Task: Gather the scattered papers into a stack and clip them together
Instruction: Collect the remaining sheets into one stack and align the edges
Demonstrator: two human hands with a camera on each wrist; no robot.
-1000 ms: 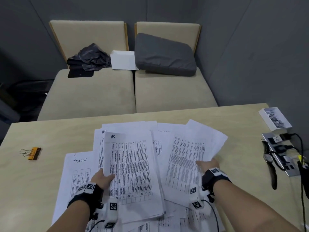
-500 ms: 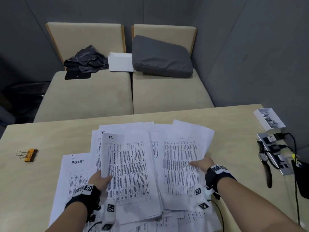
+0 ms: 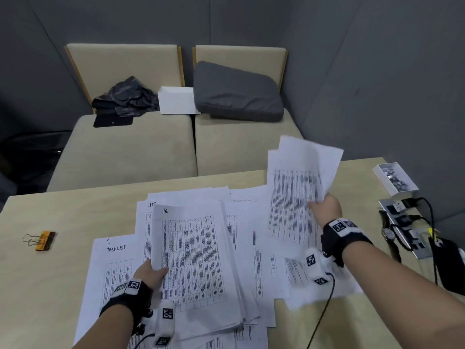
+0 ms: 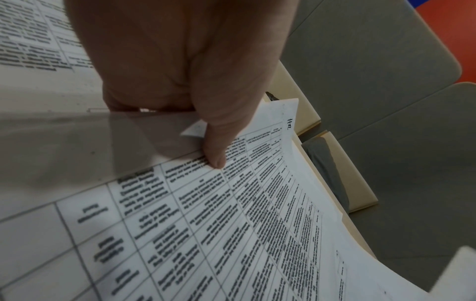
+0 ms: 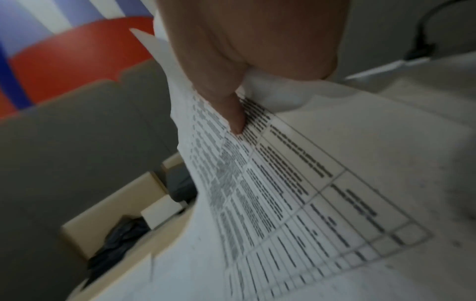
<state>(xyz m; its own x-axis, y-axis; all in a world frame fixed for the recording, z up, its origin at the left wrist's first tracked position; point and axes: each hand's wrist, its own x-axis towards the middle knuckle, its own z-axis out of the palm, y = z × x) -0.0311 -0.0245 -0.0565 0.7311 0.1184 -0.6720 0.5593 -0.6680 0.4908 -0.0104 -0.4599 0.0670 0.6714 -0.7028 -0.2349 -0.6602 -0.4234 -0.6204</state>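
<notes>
Printed white papers (image 3: 241, 248) lie spread over the table. My left hand (image 3: 151, 272) grips the left edge of a thick bundle of sheets (image 3: 196, 263), thumb on top (image 4: 213, 154), the top sheet marked "HR". Raised above the table at the right, my right hand (image 3: 325, 207) pinches a few blurred sheets (image 3: 297, 192) between thumb and fingers (image 5: 235, 120). An orange binder clip (image 3: 41, 240) lies alone at the table's left side, far from both hands.
A small white box (image 3: 395, 178) of clips, a watch and cabled devices (image 3: 407, 227) crowd the table's right edge. Beyond the table (image 3: 63, 205) stand two beige seats (image 3: 130, 147) with a grey cushion, a white box and dark cloth.
My right hand has lifted its few sheets off the table, up and to the right. The left hand keeps its hold on the bundle's edge.
</notes>
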